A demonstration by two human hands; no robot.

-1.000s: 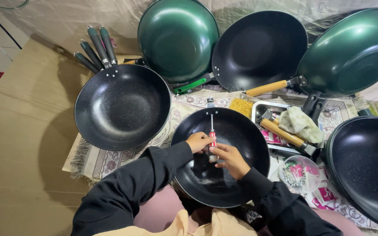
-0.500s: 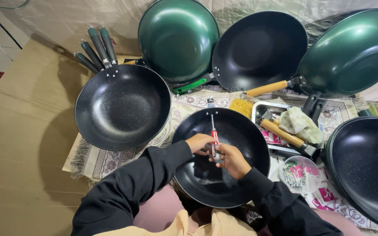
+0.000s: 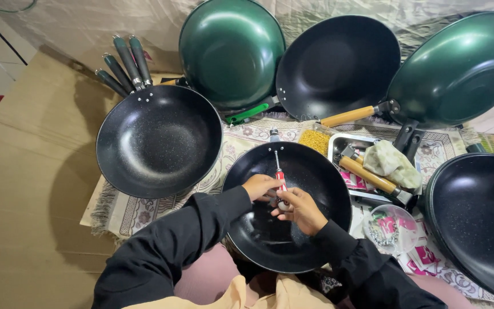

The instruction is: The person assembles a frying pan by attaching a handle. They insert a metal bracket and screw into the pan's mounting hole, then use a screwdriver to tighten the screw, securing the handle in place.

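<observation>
A black speckled wok [image 3: 310,229] lies in my lap, rim toward a patterned cloth. Inside it a screwdriver [image 3: 279,174] with a red and white handle points its metal shaft at the far rim, where a handle bracket [image 3: 274,135] sticks out. My left hand [image 3: 260,186] grips the red handle from the left. My right hand [image 3: 299,209] closes around the handle's white end from the right. Both black sleeves reach in from the bottom of the view.
A stack of black woks [image 3: 158,140] with dark handles sits left. Green woks [image 3: 232,51] [image 3: 458,71] and a black one [image 3: 338,63] lean behind. A metal tray [image 3: 361,146] holds a wooden handle [image 3: 370,176] and cloth. Another black wok [image 3: 478,220] lies right, a plastic bag of small parts [image 3: 387,226] beside it.
Both hands stay on the screwdriver inside the wok. The right hand has shifted slightly around the handle's end, as if turning it.
</observation>
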